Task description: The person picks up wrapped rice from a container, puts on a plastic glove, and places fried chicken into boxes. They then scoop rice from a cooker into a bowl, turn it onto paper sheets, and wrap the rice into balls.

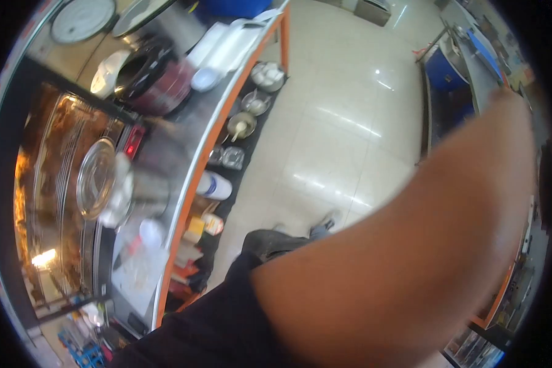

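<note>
One of my arms [411,245], bare below a black sleeve [221,319], is raised and bent across the right foreground, blurred by motion. Its hand lies outside the picture, and my other hand does not show either. To the left of the arm runs a steel counter [184,132] with an orange edge. On it stand a steel pot [148,195] with white cloth or plastic at its rim, a shiny round lid [97,178] and a dark red cooker [159,92].
A lit glass display case [55,202] borders the counter on the left. Below the counter, a shelf holds metal bowls [241,125], a white bottle [214,185] and packets. Pale tiled floor [337,122] stretches between it and another counter with a blue tub [444,70].
</note>
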`<state>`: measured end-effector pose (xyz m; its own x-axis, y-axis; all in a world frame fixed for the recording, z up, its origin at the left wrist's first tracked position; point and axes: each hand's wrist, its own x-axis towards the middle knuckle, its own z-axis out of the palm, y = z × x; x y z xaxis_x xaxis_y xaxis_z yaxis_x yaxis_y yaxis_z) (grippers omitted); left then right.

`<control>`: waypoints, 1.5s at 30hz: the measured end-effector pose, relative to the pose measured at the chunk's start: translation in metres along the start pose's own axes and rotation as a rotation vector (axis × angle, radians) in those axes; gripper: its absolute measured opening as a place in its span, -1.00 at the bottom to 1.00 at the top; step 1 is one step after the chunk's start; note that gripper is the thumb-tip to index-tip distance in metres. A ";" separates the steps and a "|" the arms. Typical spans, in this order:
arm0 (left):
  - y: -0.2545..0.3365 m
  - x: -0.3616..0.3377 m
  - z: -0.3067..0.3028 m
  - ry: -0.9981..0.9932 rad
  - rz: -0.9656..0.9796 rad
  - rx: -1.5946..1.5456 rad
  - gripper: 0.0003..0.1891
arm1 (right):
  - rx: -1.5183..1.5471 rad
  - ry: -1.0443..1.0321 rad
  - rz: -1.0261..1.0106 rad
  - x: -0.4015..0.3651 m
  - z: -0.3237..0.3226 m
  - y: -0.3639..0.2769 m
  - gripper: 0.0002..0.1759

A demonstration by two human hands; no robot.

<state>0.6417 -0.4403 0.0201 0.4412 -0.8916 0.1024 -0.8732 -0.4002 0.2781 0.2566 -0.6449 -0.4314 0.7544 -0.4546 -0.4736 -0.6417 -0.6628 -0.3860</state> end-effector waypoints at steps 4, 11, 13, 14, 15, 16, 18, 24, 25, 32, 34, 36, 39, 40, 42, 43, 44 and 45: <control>-0.142 0.084 0.000 -0.048 -0.292 0.015 -0.55 | 0.015 -0.091 0.190 0.063 0.010 0.041 -0.71; -0.476 0.151 0.016 0.048 -0.717 0.022 -0.57 | 0.000 -0.151 0.343 0.243 -0.040 0.042 -0.68; -0.518 0.139 -0.018 0.377 -0.795 0.102 -0.55 | -0.072 -0.026 0.218 0.340 -0.068 0.031 -0.67; -0.539 0.136 -0.035 0.547 -0.830 0.238 -0.54 | -0.126 0.105 0.087 0.401 -0.087 0.029 -0.67; -0.562 0.142 -0.055 0.603 -0.886 0.337 -0.55 | -0.161 0.283 -0.066 0.475 -0.102 0.028 -0.67; -0.585 0.148 -0.082 0.664 -0.918 0.429 -0.56 | -0.030 0.312 -0.056 0.520 -0.174 -0.048 -0.66; -0.634 0.143 -0.124 0.829 -1.020 0.398 -0.49 | 0.217 0.416 -0.173 0.546 -0.302 -0.241 -0.65; -0.856 0.117 -0.187 1.240 -0.922 1.036 0.19 | 0.420 0.749 -0.357 0.673 -0.316 -0.523 -0.66; -0.847 0.125 -0.198 1.094 -1.127 1.091 0.18 | 0.481 0.594 -0.412 0.673 -0.321 -0.575 -0.62; -0.869 0.097 -0.197 1.432 -0.858 1.012 -0.05 | 0.318 0.456 -0.583 0.750 -0.325 -0.722 -0.52; -0.854 0.109 -0.203 1.479 -0.777 1.142 -0.13 | 0.176 0.530 -0.618 0.819 -0.325 -0.756 -0.53; -0.843 0.088 -0.193 1.548 -0.874 1.245 -0.20 | 0.167 0.428 -0.710 0.882 -0.331 -0.809 -0.54; -0.809 0.080 -0.178 1.683 -1.307 1.356 -0.26 | 0.112 0.249 -1.020 0.968 -0.335 -0.909 -0.51; -0.800 0.072 -0.177 1.646 -1.463 1.446 -0.28 | 0.102 0.153 -1.122 0.987 -0.336 -0.947 -0.50; -0.787 0.064 -0.173 1.794 -1.500 1.343 -0.33 | 0.111 -0.010 -1.295 1.004 -0.343 -1.034 -0.49; -0.789 0.066 -0.173 1.849 -1.419 1.329 -0.34 | 0.066 -0.100 -1.340 1.019 -0.344 -1.077 -0.49; -0.785 0.077 -0.177 1.819 -1.493 1.285 -0.33 | 0.024 -0.169 -1.365 1.029 -0.342 -1.121 -0.50; -0.782 0.092 -0.182 1.938 -1.474 1.129 -0.32 | -0.005 -0.215 -1.456 1.031 -0.339 -1.165 -0.50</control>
<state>1.4032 -0.1709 -0.0139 -0.3823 0.5276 0.7586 0.3980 -0.6469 0.6505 1.8283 -0.5430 -0.2020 0.6857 0.6952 0.2156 0.6495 -0.4506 -0.6125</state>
